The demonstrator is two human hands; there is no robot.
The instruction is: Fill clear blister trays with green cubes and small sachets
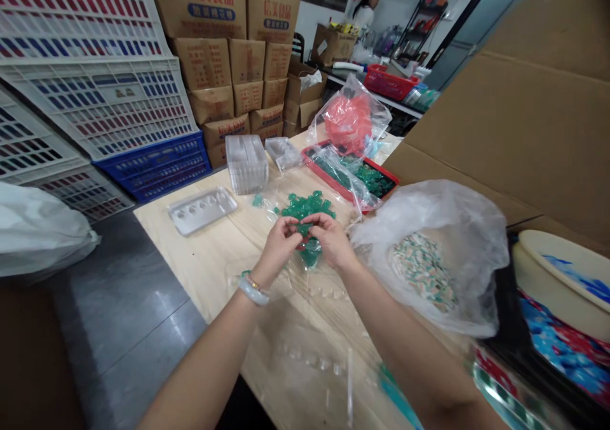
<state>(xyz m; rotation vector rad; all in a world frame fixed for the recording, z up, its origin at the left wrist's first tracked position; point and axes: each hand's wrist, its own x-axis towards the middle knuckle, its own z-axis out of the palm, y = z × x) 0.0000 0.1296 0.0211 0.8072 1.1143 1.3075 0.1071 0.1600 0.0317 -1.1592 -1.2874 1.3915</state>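
My left hand point(281, 246) and my right hand point(328, 239) meet above the pale wooden table point(200, 258), their fingertips pinching a small clear plastic bag of green pieces point(309, 252) together. The bag hangs below my fingers, and my fingers hide its top. Just beyond my hands lies a loose heap of small green pieces point(305, 205). A pale bangle point(253, 291) circles my left wrist. To the right, an open clear plastic bag point(429, 271) holds mixed pale and green pieces.
A red tray of green pieces under clear plastic point(350, 173) and a bag of red items point(350, 122) stand beyond. Clear plastic trays point(246, 163) sit on the table's far left. Cardboard rises at right; crates and stacked boxes fill the back, where a person point(366, 4) stands.
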